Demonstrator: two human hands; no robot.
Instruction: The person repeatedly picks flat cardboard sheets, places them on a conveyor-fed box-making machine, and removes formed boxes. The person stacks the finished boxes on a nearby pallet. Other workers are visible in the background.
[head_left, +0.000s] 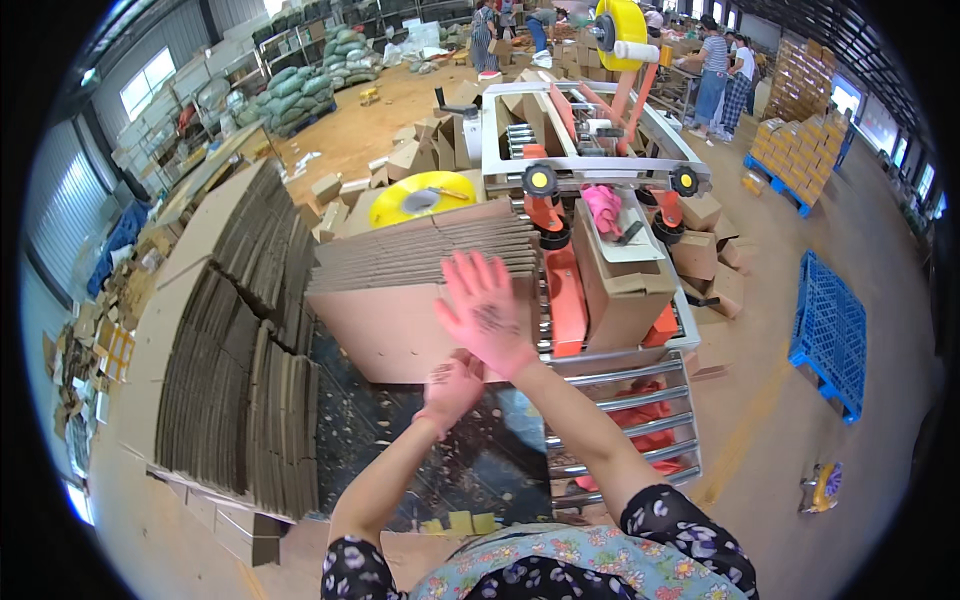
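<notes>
Both my hands wear pink gloves with dark printing. My right hand (487, 310) is raised in front of a stack of flattened cardboard boxes (400, 335), its fingers spread and palm bare of any object. Just below it, my left hand (450, 388) is closed, with its fingertips pinching the cuff of the right glove at the wrist. The flattened boxes stand on edge, packed close together, on a dark, scuffed tabletop (390, 450). A large roll of yellow tape (422, 200) lies flat behind them.
Taller stacks of folded cardboard (205, 370) rise at left. To the right, a box-taping machine (590, 165) holds a cardboard box (625, 295) on its rollers, with a metal roller conveyor (625, 420) in front. A blue pallet (830, 335) lies on the floor; people work far behind.
</notes>
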